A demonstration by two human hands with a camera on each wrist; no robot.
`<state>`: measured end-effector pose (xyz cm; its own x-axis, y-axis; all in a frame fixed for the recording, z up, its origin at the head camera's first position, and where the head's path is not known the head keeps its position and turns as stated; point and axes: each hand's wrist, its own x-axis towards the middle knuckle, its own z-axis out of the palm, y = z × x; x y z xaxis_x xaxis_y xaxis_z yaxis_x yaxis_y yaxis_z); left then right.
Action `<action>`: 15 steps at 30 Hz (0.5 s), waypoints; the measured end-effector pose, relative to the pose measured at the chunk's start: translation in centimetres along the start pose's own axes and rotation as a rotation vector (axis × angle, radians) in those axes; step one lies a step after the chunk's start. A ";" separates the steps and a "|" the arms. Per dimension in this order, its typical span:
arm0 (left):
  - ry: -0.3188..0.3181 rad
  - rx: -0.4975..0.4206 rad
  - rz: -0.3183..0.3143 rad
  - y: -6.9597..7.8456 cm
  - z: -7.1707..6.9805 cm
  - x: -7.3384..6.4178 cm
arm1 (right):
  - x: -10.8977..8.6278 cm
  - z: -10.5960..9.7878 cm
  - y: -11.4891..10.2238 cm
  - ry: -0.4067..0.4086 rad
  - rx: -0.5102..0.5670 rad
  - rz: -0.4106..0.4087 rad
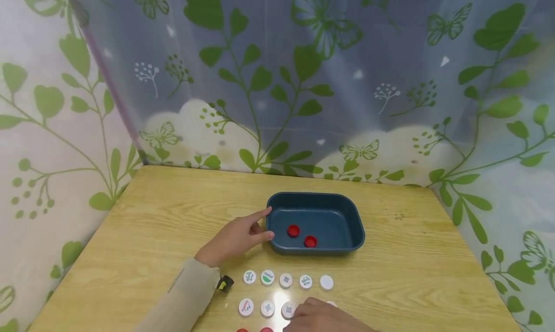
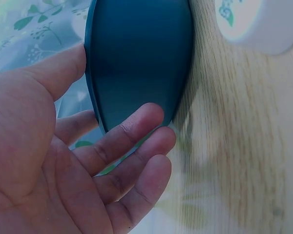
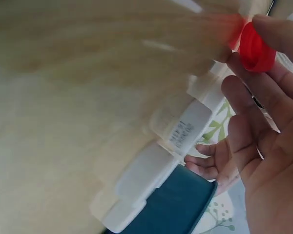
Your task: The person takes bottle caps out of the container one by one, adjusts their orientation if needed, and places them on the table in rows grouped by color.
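Note:
A dark blue rectangular bin (image 1: 327,220) stands on the table with two red bottle caps (image 1: 293,231) inside, lying apart. My left hand (image 1: 236,238) touches the bin's left end with thumb and forefinger; the other fingers are loosely extended, as the left wrist view shows. Low in the head view, my right hand (image 1: 327,316) is over the near row of caps, partly cut off by the frame. The right wrist view has it pinching a red bottle cap (image 3: 257,48) between thumb and forefinger, just off the table.
Two rows of white bottle caps (image 1: 267,277), several with printed tops, lie between the bin and me. Red caps (image 1: 266,329) show at the bottom edge. A patterned curtain (image 1: 277,105) borders the wooden table (image 1: 412,264) at the back and sides.

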<state>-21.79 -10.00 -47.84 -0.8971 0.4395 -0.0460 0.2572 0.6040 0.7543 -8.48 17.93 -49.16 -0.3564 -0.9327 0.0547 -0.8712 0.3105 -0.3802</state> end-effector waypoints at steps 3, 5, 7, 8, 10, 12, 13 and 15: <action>0.001 -0.003 -0.003 0.0 0.0 0.0 | 0.2 -0.2 -0.1 -0.007 -0.062 -0.029; -0.003 -0.012 -0.009 0.0 -0.1 0.0 | 0.5 -0.4 -0.3 -0.014 -0.115 -0.041; -0.008 -0.023 -0.013 0.1 -0.1 0.0 | 0.6 -0.4 -0.4 -0.027 -0.143 -0.040; -0.012 -0.029 -0.016 0.1 -0.1 0.0 | 0.7 -0.5 -0.5 -0.037 -0.142 -0.033; -0.016 -0.034 -0.020 0.1 -0.2 0.0 | 0.8 -0.5 -0.6 -0.052 -0.113 -0.010; -0.019 -0.034 -0.023 0.2 -0.2 0.0 | 0.9 -0.5 -0.7 -0.062 -0.078 0.011; -0.020 -0.033 -0.025 0.2 -0.2 0.0 | 0.9 -0.5 -0.8 -0.065 -0.063 0.020; -0.020 -0.030 -0.022 0.2 -0.2 0.0 | 1.1 -0.5 -0.9 -0.069 -0.069 0.024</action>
<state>-21.81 -10.02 -47.60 -0.8950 0.4395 -0.0759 0.2262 0.5940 0.7720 -8.21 16.72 -48.30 -0.3553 -0.9346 -0.0186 -0.8846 0.3426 -0.3163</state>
